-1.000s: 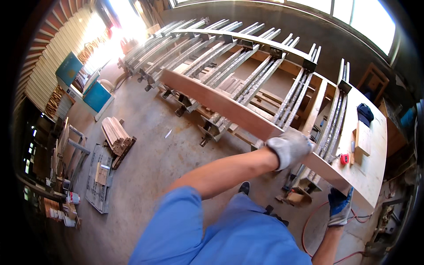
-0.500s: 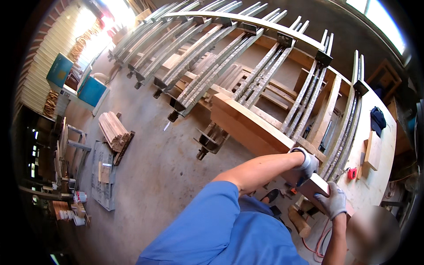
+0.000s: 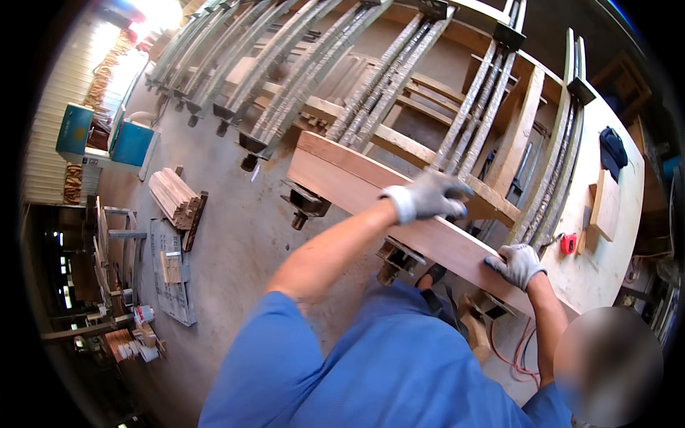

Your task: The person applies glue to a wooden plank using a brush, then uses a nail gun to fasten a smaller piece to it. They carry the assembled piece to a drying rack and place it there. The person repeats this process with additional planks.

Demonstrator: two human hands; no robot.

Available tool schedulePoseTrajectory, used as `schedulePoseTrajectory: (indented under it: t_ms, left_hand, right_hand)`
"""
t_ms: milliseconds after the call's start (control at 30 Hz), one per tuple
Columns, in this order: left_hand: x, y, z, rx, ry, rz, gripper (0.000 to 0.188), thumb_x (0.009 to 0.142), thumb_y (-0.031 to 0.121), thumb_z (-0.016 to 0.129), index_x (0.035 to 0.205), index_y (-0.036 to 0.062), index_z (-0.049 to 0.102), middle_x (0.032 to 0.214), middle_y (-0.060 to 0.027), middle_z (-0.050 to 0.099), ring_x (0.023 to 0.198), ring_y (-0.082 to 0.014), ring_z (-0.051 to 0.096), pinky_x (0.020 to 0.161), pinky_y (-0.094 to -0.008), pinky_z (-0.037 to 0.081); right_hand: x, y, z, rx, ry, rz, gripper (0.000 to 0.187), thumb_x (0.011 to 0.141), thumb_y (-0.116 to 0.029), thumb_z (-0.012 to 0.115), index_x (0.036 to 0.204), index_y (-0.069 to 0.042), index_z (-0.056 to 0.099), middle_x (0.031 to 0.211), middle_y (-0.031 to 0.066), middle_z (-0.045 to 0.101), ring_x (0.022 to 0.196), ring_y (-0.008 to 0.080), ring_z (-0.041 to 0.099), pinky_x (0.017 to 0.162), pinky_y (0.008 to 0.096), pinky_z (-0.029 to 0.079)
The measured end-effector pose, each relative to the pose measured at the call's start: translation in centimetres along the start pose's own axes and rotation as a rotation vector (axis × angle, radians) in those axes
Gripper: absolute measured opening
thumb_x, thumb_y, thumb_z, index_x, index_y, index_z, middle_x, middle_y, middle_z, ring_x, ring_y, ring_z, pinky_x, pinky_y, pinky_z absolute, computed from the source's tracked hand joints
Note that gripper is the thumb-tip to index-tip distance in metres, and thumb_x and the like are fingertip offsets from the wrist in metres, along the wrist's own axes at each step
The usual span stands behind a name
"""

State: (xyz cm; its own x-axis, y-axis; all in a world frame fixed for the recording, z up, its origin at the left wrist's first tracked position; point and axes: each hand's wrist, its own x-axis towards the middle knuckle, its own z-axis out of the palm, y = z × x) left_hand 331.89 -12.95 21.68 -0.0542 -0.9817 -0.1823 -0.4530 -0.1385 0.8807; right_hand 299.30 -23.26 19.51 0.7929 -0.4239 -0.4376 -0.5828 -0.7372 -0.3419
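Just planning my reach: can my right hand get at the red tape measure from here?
Likely yes: your right hand, on the wooden board, is nearby, and nothing seems to block the red tape measure on the tabletop.

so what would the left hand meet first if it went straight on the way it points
Probably the wooden rail, just beyond the left hand in the picture; depth is unclear, so it might pass above.

Grey floor [image 3: 228,250], pale ribbed wall [image 3: 68,78]
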Motion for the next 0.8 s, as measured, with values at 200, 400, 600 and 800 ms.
schedulePoseTrajectory:
  t_ms: [200, 400, 600, 800]
  left_hand:
    - [-10.0, 3.0, -5.3, -0.115, 0.732, -0.06, 0.027, 0.094, 0.008, 0.071, 0.119, -0.0002, 0.074, 0.108, -0.0101, 0.079, 0.095, -0.014, 0.074, 0.088, -0.0294, 0.059]
    - [-19.4, -4.9, 3.3, -0.43, 0.904, -0.637, 0.013, 0.096, 0.008, 0.069, 0.103, -0.0021, 0.072, 0.092, -0.0031, 0.071, 0.078, -0.0086, 0.063, 0.072, -0.0237, 0.054]
    - [-20.6, -7.2, 13.1, -0.008, 0.069, -0.846, 0.091, 0.079, 0.047, 0.085, 0.142, -0.0095, 0.052, 0.133, -0.0312, 0.063, 0.123, -0.0442, 0.063, 0.111, -0.0444, 0.046]
    - [-16.7, -14.8, 19.7, -0.177, 0.361, -0.71, 0.058, 0.083, 0.05, 0.076, 0.127, 0.0132, 0.071, 0.124, -0.0193, 0.072, 0.119, -0.0382, 0.066, 0.101, -0.0435, 0.053]
  right_hand:
    - [0.8, -3.0, -2.9, -0.274, -0.214, 0.06, 0.066, 0.095, -0.07, 0.052, 0.08, -0.012, 0.079, 0.08, 0.0187, 0.073, 0.082, 0.037, 0.073, 0.074, 0.0484, 0.056]
    - [4.3, -6.9, -1.4, -0.026, -0.021, -0.016, 0.064, 0.094, -0.069, 0.056, 0.092, -0.009, 0.078, 0.091, 0.0201, 0.074, 0.092, 0.0391, 0.071, 0.083, 0.0481, 0.056]
    - [8.0, -8.3, 1.2, 0.197, -0.141, 0.126, 0.067, 0.093, -0.069, 0.058, 0.094, -0.004, 0.074, 0.097, 0.0262, 0.073, 0.097, 0.0442, 0.07, 0.087, 0.0496, 0.053]
    - [8.7, -8.6, 1.2, 0.191, -0.166, 0.16, 0.07, 0.093, -0.071, 0.058, 0.095, -0.003, 0.074, 0.098, 0.027, 0.073, 0.099, 0.045, 0.07, 0.089, 0.0495, 0.053]
